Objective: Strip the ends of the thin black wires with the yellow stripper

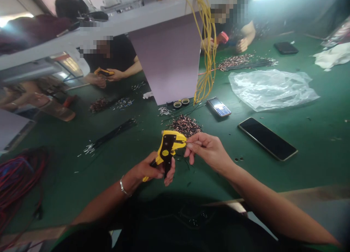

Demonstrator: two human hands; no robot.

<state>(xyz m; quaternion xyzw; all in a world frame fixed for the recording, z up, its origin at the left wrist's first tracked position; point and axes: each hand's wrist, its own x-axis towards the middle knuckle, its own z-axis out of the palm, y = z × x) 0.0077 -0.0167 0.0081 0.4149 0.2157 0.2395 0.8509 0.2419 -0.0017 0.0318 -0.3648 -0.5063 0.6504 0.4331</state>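
Note:
My left hand (160,169) is closed around the handles of a yellow and black wire stripper (166,151), held upright with its jaws facing right. At the mouth of those jaws, my right hand (206,150) pinches a thin dark wire, mostly hidden by the fingers. Just behind the tool lies a heap of short black and copper wire scraps (186,125). To the left, a bundle of black wires (112,135) with pale ends rests on the green table (109,179).
A smartphone (268,138), a keypad phone (219,107) and a clear plastic bag (270,89) lie to the right. Yellow wires (209,51) hang from a shelf above a white panel (169,58). Red cable coils (20,186) sit at left. Co-workers' hands (116,74) work across the table.

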